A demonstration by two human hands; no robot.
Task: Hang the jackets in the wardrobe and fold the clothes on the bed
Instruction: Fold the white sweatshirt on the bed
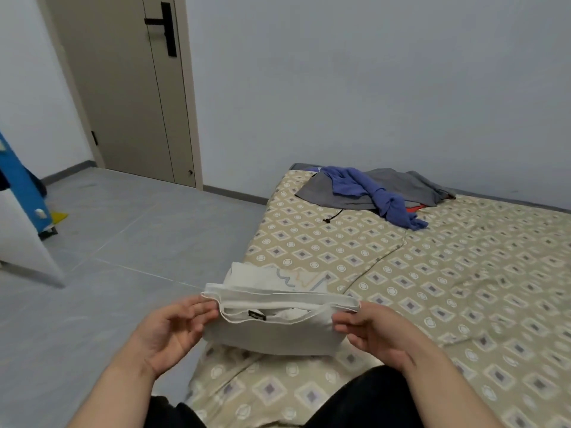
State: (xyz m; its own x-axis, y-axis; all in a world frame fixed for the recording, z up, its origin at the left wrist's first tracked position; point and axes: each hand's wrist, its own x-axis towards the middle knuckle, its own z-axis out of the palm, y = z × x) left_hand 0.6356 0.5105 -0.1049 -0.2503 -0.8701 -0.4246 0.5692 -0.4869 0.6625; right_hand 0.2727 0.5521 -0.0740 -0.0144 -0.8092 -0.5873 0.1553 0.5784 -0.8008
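Folded white cotton garment with a small black neck label [272, 330] held just above the near corner of the bed with the beige diamond-patterned sheet [432, 273], collar side up and facing the wearer; probably kept level so the fold does not slip while edges are squared. Left hand [173, 332] at the garment's left edge: fingers partly curled, thumb and fingertips pinching the collar hem, palm open toward the camera, holding the cloth lightly rather than in a fist. Right hand [370, 329] at the right edge: fingers bent, tips closed on the hem and side seam. Beneath and beyond the garment, a pale printed cloth with zigzag lines [296, 278] lying flat on the sheet, likely a finished piece or landing spot. Far corner of the bed: grey jacket-like garment [355, 188] spread out, crumpled blue-violet cloth [383, 196] on top, a red-orange scrap [414, 208] showing under them; all unfolded, well apart from the hands. Judged: folding part-way done, hanging not yet done for that pile.
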